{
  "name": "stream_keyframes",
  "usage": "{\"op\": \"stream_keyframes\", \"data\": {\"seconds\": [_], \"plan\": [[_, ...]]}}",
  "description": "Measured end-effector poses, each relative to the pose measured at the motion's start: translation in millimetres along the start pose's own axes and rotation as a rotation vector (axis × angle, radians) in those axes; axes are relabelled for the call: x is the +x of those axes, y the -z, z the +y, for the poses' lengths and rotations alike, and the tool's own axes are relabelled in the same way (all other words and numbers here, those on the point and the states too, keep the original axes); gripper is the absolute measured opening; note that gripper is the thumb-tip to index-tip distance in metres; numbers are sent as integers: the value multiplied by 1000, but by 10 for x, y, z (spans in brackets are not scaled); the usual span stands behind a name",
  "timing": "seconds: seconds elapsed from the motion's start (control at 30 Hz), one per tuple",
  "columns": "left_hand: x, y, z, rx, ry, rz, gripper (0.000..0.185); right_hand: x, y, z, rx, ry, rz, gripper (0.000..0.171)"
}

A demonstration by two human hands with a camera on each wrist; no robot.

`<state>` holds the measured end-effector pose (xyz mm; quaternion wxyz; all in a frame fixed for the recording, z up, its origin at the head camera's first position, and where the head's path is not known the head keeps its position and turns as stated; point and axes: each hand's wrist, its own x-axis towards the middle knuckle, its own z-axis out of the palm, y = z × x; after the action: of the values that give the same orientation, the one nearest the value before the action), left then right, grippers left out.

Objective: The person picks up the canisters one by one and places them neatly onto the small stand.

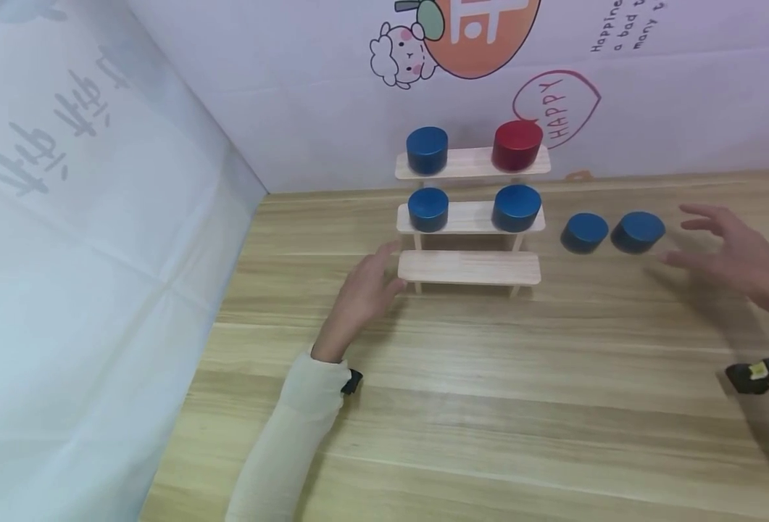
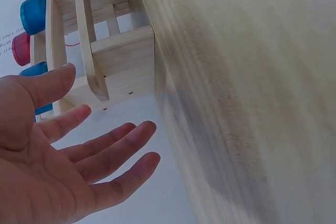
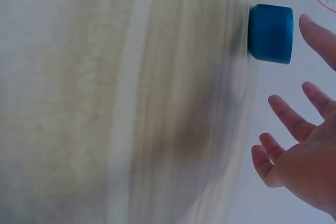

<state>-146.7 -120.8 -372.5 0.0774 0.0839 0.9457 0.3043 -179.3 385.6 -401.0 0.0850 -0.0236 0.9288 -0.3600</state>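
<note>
A small three-step wooden shelf (image 1: pixel 469 267) stands on the wooden table. Its top step carries a blue cylinder (image 1: pixel 426 149) and a red cylinder (image 1: pixel 517 144); the middle step carries two blue cylinders (image 1: pixel 427 209) (image 1: pixel 517 207); the bottom step is bare. Two more blue cylinders (image 1: pixel 583 232) (image 1: pixel 638 231) lie on the table right of the shelf. My left hand (image 1: pixel 364 293) is open, fingers spread, just left of the bottom step (image 2: pixel 123 66). My right hand (image 1: pixel 730 254) is open, fingers spread, holding nothing, just right of the nearest blue cylinder (image 3: pixel 271 33).
A white wall with cartoon stickers (image 1: pixel 449 36) rises behind the shelf, and a white sheet (image 1: pixel 84 254) borders the table on the left. Bare wooden tabletop (image 1: pixel 488 420) stretches toward me. Black wrist straps (image 1: pixel 759 373) sit on both arms.
</note>
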Motion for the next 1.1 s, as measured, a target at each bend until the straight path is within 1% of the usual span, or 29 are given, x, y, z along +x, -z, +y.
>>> {"op": "stream_keyframes", "data": {"seconds": [0.17,0.3,0.47,0.7,1.1], "plan": [[64,-23,-5,6,19,-3,60,75,8,9,23,16,-7,92],[99,-39,-2,16,30,-8,57,129,-2,39,44,8,-9,93],[107,-30,18,29,51,-17,54,181,-11,81,44,-8,-12,95],[100,-49,-12,33,30,-13,54,193,-39,86,37,-13,-17,93],[112,-43,3,51,59,-14,53,265,-59,127,44,17,-14,94]]}}
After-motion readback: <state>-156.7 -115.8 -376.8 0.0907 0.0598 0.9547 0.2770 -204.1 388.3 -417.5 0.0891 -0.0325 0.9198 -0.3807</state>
